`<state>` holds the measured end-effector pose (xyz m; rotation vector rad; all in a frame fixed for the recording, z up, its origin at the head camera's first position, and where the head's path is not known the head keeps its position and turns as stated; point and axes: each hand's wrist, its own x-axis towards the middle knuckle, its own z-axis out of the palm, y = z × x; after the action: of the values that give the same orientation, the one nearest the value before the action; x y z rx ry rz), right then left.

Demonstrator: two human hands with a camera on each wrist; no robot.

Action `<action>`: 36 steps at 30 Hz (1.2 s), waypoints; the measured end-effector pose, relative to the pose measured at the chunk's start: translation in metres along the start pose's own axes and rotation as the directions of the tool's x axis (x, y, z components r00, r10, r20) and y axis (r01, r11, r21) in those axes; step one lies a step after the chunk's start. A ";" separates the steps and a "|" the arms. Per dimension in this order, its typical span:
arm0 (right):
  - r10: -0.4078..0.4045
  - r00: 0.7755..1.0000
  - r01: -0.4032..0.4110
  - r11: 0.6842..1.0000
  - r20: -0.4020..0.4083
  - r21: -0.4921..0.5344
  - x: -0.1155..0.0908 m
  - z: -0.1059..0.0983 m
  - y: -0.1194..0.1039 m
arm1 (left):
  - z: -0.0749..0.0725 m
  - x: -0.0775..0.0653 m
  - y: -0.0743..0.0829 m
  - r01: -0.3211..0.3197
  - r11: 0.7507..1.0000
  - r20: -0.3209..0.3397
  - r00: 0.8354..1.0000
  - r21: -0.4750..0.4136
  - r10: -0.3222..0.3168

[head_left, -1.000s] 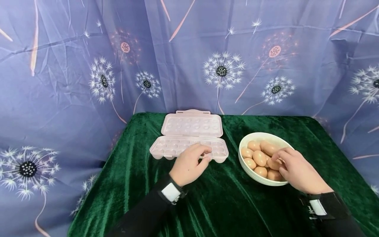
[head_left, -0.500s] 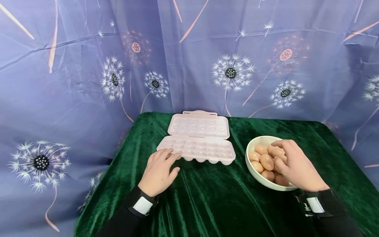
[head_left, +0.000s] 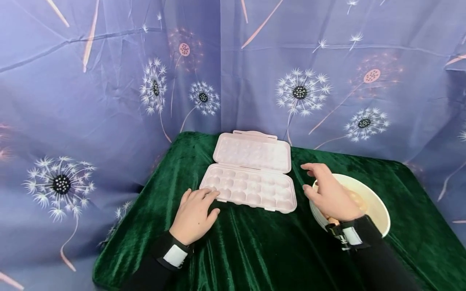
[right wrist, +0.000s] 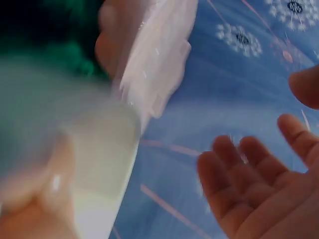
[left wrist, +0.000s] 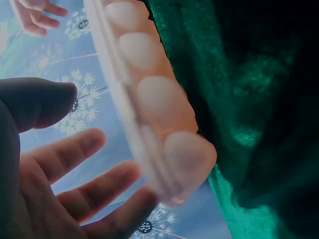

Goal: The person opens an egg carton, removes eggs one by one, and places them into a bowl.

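Note:
A pale pink plastic egg box lies with its lid folded back, its cups holding no eggs. Fingertips of my left hand rest at its front left corner; in the left wrist view the fingers are spread beside the row of cups. My right hand hovers over the left rim of a cream bowl. Brown eggs in the bowl are mostly hidden by that hand. In the right wrist view its fingers hold nothing, and the eggs are blurred.
Dark green velvet cloth covers the table. A blue-purple curtain with dandelion prints hangs behind it and along the left side. Box and bowl stand a short distance apart.
My left hand has moved left, from above the box to its front left corner. The right hand has lifted from among the eggs and shifted left, without an egg. The head view has turned.

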<state>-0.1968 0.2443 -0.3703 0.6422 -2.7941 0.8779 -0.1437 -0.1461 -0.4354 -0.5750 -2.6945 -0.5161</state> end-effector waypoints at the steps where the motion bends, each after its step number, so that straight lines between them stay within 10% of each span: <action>1: 0.011 1.000 -0.011 1.000 0.011 0.008 0.005 0.005 -0.001 | 0.000 -0.001 0.000 0.004 1.000 0.008 1.000 -0.009 -0.004; 7: 0.222 0.975 -0.222 0.970 0.005 0.102 0.049 0.031 0.002 | 0.001 -0.005 -0.003 0.022 0.997 0.073 0.997 -0.077 -0.016; 19: 0.552 0.832 -0.533 0.769 0.053 0.352 0.100 0.075 0.023 | 0.003 -0.013 -0.010 0.119 0.972 0.162 0.983 -0.202 -0.086; 36: 0.549 0.835 -0.481 0.753 -0.026 0.450 0.090 0.064 0.035 | 0.001 -0.016 -0.029 0.230 0.890 0.219 0.964 -0.393 -0.152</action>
<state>-0.2934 0.2018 -0.4175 -0.2008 -2.6704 1.5937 -0.1428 -0.1758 -0.4509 -0.4812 -2.8429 -1.1666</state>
